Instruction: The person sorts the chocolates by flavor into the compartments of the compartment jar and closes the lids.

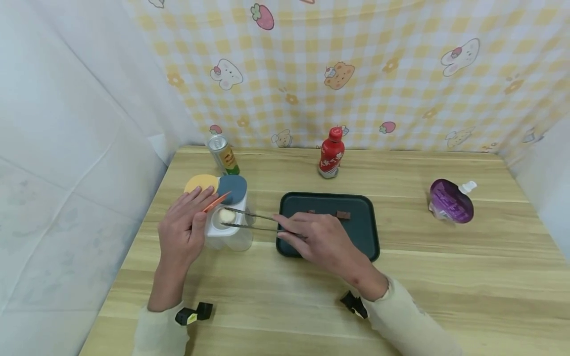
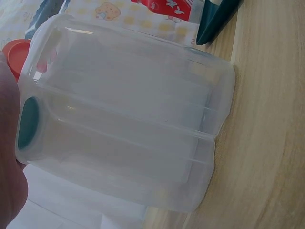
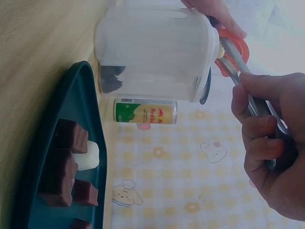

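Note:
A clear plastic container with yellow, blue and orange flip lids stands on the table's left side. My left hand rests on its top, fingers stretched over the yellow lid and beside the raised orange lid. From the right, my right hand grips metal tongs. Their tips lie on either side of a whitish round piece at the container's uncovered opening. Below my right hand is a dark green tray, holding brown chocolate-like blocks and another whitish piece.
A Red Bull can stands behind the container. Farther right, at the back, is a red bottle. A purple spouted pouch lies on the right side of the table. Dark pieces show inside the container near its bottom.

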Demonstrator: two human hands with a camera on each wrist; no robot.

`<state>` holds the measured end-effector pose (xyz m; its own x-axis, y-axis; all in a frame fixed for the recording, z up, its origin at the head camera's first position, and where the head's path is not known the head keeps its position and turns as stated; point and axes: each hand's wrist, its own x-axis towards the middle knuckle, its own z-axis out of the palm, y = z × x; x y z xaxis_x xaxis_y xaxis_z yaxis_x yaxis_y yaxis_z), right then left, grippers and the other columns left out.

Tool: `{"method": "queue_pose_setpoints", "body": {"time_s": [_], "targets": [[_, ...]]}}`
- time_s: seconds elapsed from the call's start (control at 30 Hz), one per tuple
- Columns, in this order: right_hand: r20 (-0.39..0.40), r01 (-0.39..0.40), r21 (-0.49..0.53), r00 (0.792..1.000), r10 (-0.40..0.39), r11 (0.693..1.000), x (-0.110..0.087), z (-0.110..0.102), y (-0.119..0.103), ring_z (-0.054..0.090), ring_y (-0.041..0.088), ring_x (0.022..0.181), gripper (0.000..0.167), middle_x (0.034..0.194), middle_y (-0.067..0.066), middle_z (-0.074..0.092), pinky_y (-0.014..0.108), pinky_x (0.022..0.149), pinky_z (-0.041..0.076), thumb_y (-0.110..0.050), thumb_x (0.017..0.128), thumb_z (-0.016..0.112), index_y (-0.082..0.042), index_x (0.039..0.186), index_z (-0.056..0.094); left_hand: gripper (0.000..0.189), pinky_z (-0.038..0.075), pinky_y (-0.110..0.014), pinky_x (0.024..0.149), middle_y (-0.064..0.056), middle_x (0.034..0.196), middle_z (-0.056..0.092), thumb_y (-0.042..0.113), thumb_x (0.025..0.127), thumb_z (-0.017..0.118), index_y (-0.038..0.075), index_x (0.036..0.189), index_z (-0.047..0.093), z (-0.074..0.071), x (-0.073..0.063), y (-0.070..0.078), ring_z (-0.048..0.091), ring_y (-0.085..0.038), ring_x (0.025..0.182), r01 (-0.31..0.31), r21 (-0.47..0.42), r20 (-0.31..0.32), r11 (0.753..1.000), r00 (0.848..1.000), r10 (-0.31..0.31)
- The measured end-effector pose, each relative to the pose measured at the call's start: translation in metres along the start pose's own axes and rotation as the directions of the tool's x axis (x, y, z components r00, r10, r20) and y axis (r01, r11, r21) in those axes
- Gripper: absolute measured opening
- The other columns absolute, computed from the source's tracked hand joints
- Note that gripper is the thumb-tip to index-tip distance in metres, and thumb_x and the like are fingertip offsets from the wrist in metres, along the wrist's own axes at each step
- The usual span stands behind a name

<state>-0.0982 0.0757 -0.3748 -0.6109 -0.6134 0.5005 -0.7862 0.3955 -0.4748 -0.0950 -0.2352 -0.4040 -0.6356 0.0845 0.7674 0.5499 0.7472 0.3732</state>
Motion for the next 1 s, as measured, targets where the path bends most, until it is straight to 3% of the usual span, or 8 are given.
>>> {"method": "queue_pose_setpoints", "body": {"time_s": [0.43,1.0], "targets": [[0.034,-0.068,-0.008,0.997,0.068,0.998,0.0027,0.0004,-0.0039,0.05,0.001,0.064,0.043,0.09,-0.007,0.069,0.018,0.053,0.04,-0.023,0.098,0.075,-0.01,0.138,0.067,0.066,0.043,-0.049,0.111,-0.009,0.123,0.072,0.056,0.108,0.039,0.003,0.116,0.079,-0.0004,-0.0006,-0.0005,0.065,-0.038,0.119,0.004,-0.024,-0.007,1.0,1.0,-0.004],[0.032,-0.058,-0.015,0.998,0.059,0.998,0.0007,-0.0048,-0.0017,0.047,0.0,0.062,0.043,0.086,-0.009,0.065,0.018,0.053,0.041,-0.023,0.098,0.074,-0.013,0.14,0.067,0.066,0.042,-0.047,0.112,-0.008,0.124,0.072,0.056,0.108,0.039,0.004,0.118,0.078,-0.0003,-0.0012,-0.0004,0.065,-0.037,0.12,0.009,-0.013,0.001,1.0,1.0,-0.009]]}}
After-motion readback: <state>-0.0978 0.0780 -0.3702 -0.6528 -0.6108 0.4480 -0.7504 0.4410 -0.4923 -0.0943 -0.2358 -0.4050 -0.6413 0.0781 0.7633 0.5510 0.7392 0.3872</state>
